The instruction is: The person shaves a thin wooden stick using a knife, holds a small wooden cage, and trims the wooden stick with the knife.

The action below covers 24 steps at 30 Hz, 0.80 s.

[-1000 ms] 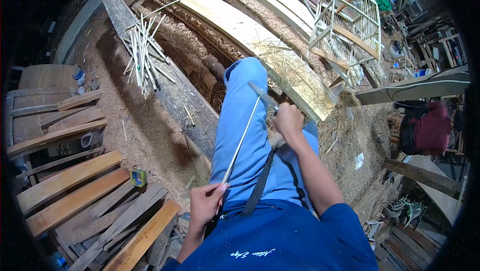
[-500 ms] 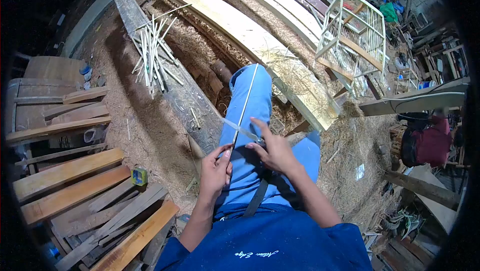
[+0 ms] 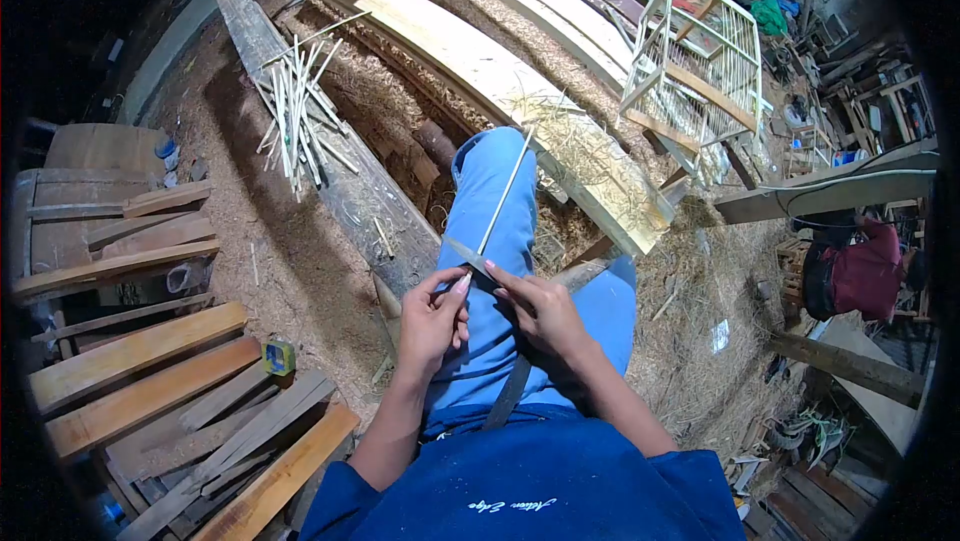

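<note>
While pinched, stick (image 3: 505, 193) beyond left fingers (image 3: 458, 286).

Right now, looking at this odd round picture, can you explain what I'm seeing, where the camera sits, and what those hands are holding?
The camera is worn on a person's head and looks down, so the picture bends at the edges. No machine is here, just two bare hands. The left hand pinches the near end of a thin pale stick that lies along the blue trouser leg. The right hand holds a knife blade across that stick. On the sawdust-covered ground sits a dark plank with a loose pile of similar sticks. Wooden boards are stacked at left, and a slatted wooden cage stands at upper right. Another person in red sits at the right edge.
</note>
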{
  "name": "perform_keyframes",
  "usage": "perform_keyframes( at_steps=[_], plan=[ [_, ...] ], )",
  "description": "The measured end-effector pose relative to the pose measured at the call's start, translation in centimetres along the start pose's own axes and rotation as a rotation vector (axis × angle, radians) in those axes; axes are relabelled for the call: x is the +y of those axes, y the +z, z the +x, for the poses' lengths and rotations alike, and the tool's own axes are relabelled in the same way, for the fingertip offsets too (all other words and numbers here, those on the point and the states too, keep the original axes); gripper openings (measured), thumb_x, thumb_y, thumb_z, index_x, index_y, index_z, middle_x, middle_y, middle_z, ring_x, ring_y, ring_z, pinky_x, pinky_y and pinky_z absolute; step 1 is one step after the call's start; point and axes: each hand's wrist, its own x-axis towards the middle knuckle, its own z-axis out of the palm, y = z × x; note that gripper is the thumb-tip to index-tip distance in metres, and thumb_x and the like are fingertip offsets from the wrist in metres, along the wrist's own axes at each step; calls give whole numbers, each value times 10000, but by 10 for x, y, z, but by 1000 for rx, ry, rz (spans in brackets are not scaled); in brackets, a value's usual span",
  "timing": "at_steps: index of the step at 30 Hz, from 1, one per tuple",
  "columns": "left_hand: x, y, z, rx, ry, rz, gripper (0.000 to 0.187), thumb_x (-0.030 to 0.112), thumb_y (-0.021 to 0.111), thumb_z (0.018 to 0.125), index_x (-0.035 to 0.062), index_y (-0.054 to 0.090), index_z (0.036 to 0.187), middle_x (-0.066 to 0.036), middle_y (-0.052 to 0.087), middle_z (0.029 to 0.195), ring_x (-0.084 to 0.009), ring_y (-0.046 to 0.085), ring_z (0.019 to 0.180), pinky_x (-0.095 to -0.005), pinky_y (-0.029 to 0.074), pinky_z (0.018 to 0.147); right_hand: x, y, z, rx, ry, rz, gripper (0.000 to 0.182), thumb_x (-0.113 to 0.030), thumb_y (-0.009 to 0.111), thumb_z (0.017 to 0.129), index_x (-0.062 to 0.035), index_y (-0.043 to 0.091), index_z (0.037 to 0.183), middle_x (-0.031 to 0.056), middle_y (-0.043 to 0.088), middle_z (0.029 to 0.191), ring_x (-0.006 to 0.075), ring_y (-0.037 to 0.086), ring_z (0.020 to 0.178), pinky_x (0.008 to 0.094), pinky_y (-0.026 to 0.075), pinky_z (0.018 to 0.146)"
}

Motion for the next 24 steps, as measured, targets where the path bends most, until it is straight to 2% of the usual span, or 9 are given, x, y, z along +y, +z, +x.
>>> perform_keyframes(
  at_steps=[5, 12, 14, 17, 22, 24],
  plan=[
    [-1, 2, 2, -8, -30, 25, 401, 165, 661, 972, -8, 591, 1327, 37, 535, 613, -28, 414, 420, -196, 299, 360, 1, 4, 0, 43, 15, 38, 479, -137, 678, 905, -278, 617, 1359, 136, 617, 737, 319, 619, 649, 436, 500, 606],
    [-9, 0, 0, 51, -44, 24, 361, 136, 680, 954, -7, 638, 1283, 52, 509, 617, -21, 373, 433, -196, 284, 373, -4, 7, -1, 40, 94, 4, 460, -143, 669, 906, -282, 630, 1343, 151, 642, 746, 325, 637, 676, 435, 508, 629],
    [-9, -4, -5, 24, -29, 10, 340, 129, 678, 955, -5, 654, 1266, 50, 492, 614, -24, 351, 438, -202, 271, 384, 4, 15, -3, 196, 111, 38, 440, -139, 660, 913, -274, 639, 1331, 173, 679, 812, 347, 664, 734, 440, 519, 661],
    [-21, -20, -18, 12, -94, -59, 335, 123, 672, 958, 2, 655, 1269, 54, 477, 615, -29, 336, 440, -206, 260, 393, 19, 5, 0, 199, 224, 40, 430, -140, 653, 922, -272, 637, 1331, 187, 702, 905, 368, 680, 807, 440, 528, 700],
    [-28, -41, -51, 51, -133, -61, 302, 98, 670, 957, 16, 677, 1248, 50, 503, 627, -20, 362, 477, -195, 261, 416, 20, 5, 8, 214, 241, 30, 419, -140, 636, 935, -271, 632, 1334, 200, 704, 937, 385, 681, 829, 442, 529, 733],
    [-34, -53, -65, 46, -117, -73, 299, 97, 664, 961, 7, 674, 1246, 46, 507, 627, -21, 371, 477, -194, 262, 418, 28, 3, 18, 323, 213, 33, 405, -142, 633, 935, -263, 642, 1321, 206, 704, 948, 382, 685, 833, 435, 534, 744]
  ],
)
